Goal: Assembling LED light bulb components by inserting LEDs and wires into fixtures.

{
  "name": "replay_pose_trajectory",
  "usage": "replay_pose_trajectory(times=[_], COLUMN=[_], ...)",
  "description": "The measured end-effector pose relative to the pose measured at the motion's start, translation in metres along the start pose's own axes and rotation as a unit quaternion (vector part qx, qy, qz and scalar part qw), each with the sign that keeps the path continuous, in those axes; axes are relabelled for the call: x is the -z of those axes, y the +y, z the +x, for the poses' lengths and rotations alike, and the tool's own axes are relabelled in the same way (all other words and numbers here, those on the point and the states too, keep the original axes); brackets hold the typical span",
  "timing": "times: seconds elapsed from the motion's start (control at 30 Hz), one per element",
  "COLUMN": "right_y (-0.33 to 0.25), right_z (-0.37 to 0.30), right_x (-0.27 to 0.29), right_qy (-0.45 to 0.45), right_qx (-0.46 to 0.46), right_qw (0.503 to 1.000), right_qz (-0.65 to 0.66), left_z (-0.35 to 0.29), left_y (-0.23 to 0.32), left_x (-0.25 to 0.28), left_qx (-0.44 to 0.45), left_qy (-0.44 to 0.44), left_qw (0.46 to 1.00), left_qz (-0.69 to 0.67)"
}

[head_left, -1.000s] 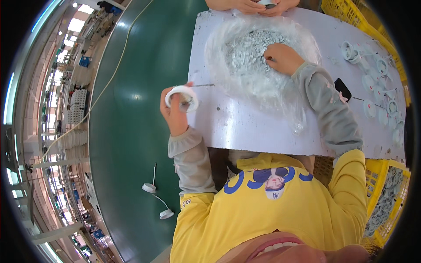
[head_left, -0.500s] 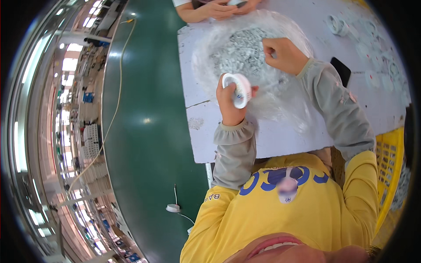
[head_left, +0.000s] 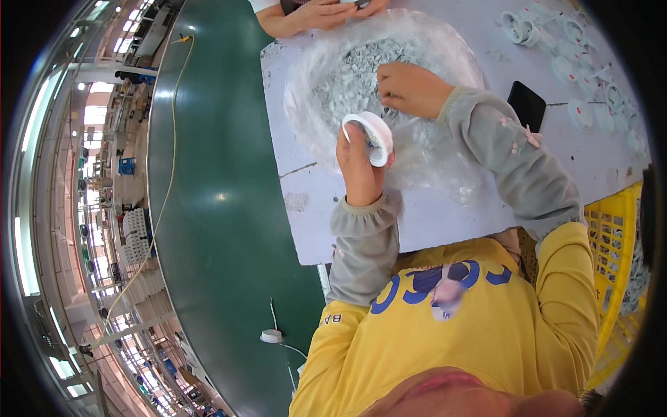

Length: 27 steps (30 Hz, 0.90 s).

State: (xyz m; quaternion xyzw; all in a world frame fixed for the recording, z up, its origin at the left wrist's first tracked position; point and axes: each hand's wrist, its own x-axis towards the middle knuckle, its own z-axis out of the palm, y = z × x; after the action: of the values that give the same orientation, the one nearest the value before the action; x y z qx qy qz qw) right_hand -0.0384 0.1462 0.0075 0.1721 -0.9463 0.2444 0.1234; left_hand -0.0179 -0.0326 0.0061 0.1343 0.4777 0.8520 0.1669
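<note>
My left hand (head_left: pixel 361 170) is closed around a round white plastic housing (head_left: pixel 381 129), thumb inside its open rim. Small details inside the housing are too blurred to tell. Just above and to the right, my right hand (head_left: pixel 415 89) hangs over the pile, fingers curled together. Whatever its fingertips may hold is hidden. Beneath both hands a clear plastic bag (head_left: pixel 455 174) lies spread open on the table, heaped with many small pale pieces (head_left: pixel 335 85).
A black phone (head_left: pixel 526 106) lies right of my right forearm. White round housings (head_left: pixel 517 29) and other parts cover the table's far right. Across the table are another person's hands (head_left: pixel 326 14). A yellow crate (head_left: pixel 606 257) stands at my right, a green surface (head_left: pixel 222 153) at left.
My right hand has moved left and slightly down, nearer the housing, and its fingers now point into the pile. The left hand still grips the housing, tilted slightly differently. The whole view has shifted a little.
</note>
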Motion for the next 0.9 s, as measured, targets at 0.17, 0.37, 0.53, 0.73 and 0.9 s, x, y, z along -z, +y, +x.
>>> replay_pose_trajectory(times=[0.17,0.37,0.53,0.73,0.9], right_y=[0.000,-0.005,-0.009,-0.022,-0.035], right_z=[-0.010,-0.035,-0.082,-0.097,-0.095], right_x=[0.018,0.056,0.063,0.045,0.034], right_qy=[0.071,0.121,0.187,0.098,0.075], right_qx=[-0.146,-0.130,-0.152,-0.152,-0.141], right_qw=[0.933,0.872,0.777,0.777,0.775], right_qz=[0.320,0.455,0.582,0.603,0.611], left_z=[0.002,0.003,0.006,0.006,0.008], left_y=[0.000,-0.005,-0.016,-0.017,-0.018], left_x=[0.001,0.008,0.016,0.014,0.017], left_qx=[-0.005,-0.011,-0.003,0.058,0.078], left_qy=[-0.075,-0.099,-0.227,-0.303,-0.308], left_qw=[0.993,0.988,0.957,0.886,0.869], left_qz=[-0.090,-0.117,-0.182,-0.345,-0.380])
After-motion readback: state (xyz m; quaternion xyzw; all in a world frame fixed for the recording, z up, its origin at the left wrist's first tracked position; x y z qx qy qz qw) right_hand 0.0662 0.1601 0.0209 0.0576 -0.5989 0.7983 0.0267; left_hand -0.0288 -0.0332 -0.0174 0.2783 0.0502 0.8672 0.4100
